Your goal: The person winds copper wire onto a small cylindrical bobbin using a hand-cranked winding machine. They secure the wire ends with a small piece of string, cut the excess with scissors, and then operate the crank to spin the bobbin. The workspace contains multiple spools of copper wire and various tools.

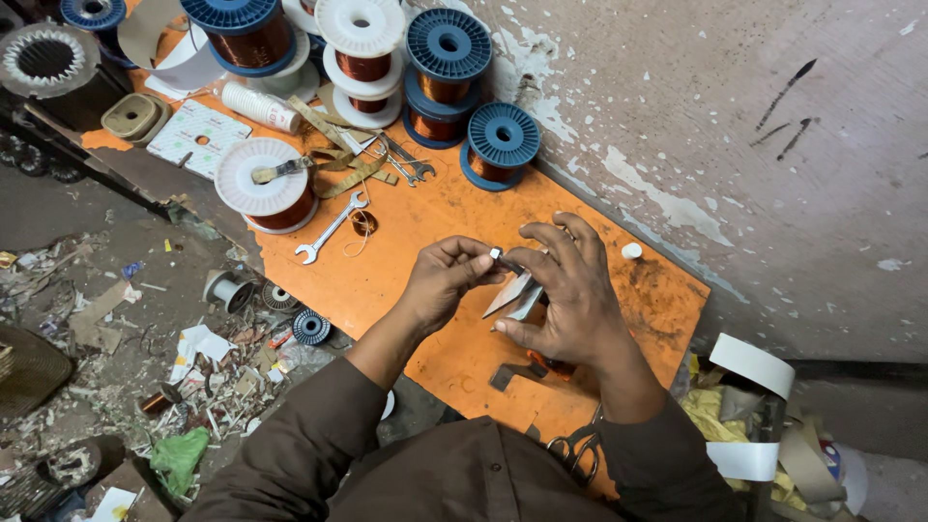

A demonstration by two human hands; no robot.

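My left hand (447, 278) pinches one end of a thin pale folded strip (509, 294), fingers closed on it above the orange table (416, 222). My right hand (570, 295) curls around the same strip from the right, fingertips on a small silver piece (495, 253) at its top. Both hands hover over the middle of the table, close to its near edge. A bent dark strip (512, 373) lies on the table below my hands. Under my right wrist sits something copper-coloured, mostly hidden.
Several spools of copper wire, blue (503, 143) and white (263, 179), crowd the far left of the table. A spanner (331, 228) and small tools (406, 162) lie near them. Scissors (578, 451) rest at the near edge. A peeling wall (754, 145) is to the right; the littered floor (145, 329) lies left.
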